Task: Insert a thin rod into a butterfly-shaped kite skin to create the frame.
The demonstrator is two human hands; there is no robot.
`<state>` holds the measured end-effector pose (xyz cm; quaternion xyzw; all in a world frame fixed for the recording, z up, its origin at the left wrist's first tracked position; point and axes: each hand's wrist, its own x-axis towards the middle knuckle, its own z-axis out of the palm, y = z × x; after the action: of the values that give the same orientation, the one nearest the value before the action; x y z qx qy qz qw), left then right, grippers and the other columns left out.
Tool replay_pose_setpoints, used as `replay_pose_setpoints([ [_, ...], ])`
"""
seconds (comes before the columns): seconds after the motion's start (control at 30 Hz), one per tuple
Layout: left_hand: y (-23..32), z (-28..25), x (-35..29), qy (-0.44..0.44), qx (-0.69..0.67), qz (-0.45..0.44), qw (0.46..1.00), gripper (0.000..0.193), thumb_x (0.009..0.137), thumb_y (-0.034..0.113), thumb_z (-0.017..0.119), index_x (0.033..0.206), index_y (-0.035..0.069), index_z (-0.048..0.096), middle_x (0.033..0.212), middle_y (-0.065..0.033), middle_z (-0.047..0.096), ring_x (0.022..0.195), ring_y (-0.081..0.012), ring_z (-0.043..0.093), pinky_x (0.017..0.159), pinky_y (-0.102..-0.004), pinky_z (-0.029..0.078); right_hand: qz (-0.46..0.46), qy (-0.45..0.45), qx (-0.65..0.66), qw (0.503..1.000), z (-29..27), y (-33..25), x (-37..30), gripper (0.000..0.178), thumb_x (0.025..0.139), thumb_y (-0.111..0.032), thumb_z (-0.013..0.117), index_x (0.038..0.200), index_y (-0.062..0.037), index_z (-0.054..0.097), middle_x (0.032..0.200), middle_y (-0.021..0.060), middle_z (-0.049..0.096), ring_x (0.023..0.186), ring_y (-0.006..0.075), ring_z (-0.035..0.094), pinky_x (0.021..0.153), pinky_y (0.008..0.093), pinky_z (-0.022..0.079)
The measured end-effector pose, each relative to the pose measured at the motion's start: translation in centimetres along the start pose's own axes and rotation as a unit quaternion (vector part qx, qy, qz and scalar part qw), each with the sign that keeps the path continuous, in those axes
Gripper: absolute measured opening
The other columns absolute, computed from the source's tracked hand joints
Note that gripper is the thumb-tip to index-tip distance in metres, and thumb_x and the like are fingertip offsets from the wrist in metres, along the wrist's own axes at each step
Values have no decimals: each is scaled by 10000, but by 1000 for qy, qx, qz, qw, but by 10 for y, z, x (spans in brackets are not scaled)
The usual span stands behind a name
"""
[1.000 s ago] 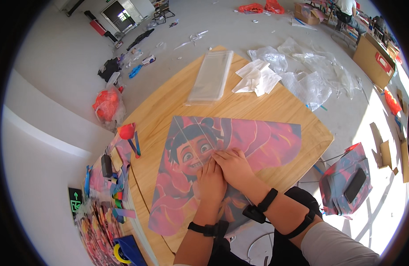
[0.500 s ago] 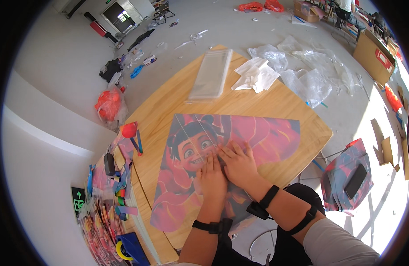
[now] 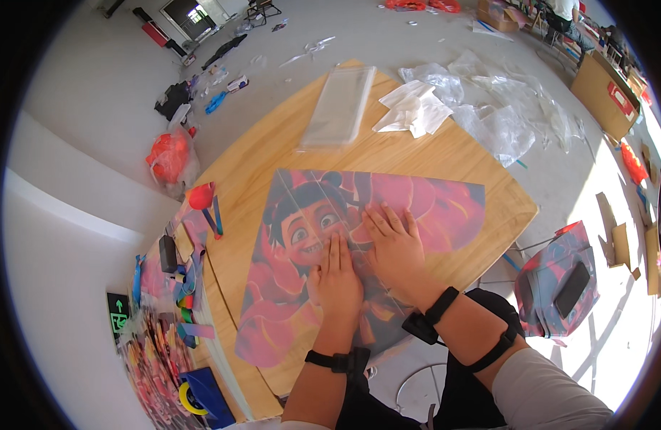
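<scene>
On the wooden tabletop (image 3: pixel 431 154), near its front edge, a large pink cartoon-printed sheet (image 3: pixel 416 204) is spread flat. Both hands are pressed on its middle, side by side: the left hand (image 3: pixel 338 279) and the right hand (image 3: pixel 393 240) lie palm-down with fingers extended, nothing being clasped in either grip. Beyond the sheet, a clear plastic packet (image 3: pixel 339 107) and crumpled white wrappers (image 3: pixel 415 107) are laid. Coloured clutter is piled at the left edge (image 3: pixel 183 287), too jumbled to be made out. The sheet's near corner is hidden by the forearms.
</scene>
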<state>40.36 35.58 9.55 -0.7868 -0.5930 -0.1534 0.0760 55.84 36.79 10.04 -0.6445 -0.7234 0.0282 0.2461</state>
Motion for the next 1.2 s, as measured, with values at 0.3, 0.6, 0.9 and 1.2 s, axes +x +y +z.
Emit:
replay_pose_setpoints([
  [0.3,-2,-6,-1,32,-158,-61,985,473,881,-12,552,1345,78,573,1480,-67,552,1401,-239,479,1048,-442,307,0,-4,-46,999,-6,22,5,623,939,-237,501,1551,-151,424,1610,41,415,1516,275,329,1245,552,197],
  [0.6,-29,-7,-7,121,-400,-101,903,311,845,-63,527,1082,81,667,1248,-101,655,1138,-328,605,933,-418,445,5,-29,-14,999,1,29,10,603,959,-243,489,1551,-144,427,1617,69,406,1519,298,322,1249,545,169],
  [0.9,-22,-112,-112,-112,-491,-183,844,222,1018,79,515,1148,32,688,1045,-106,721,985,-204,690,883,-349,526,42,32,323,945,-58,76,-13,425,942,0,542,1361,-34,603,1250,171,677,1109,264,668,921,360,548],
  [1.2,-72,-165,-289,-25,-589,-261,764,221,1062,90,510,1167,-28,664,1047,-104,724,979,-169,699,884,-298,553,103,-185,308,927,-117,81,-182,294,948,-78,563,1206,-52,702,767,57,714,667,117,639,647,293,525],
])
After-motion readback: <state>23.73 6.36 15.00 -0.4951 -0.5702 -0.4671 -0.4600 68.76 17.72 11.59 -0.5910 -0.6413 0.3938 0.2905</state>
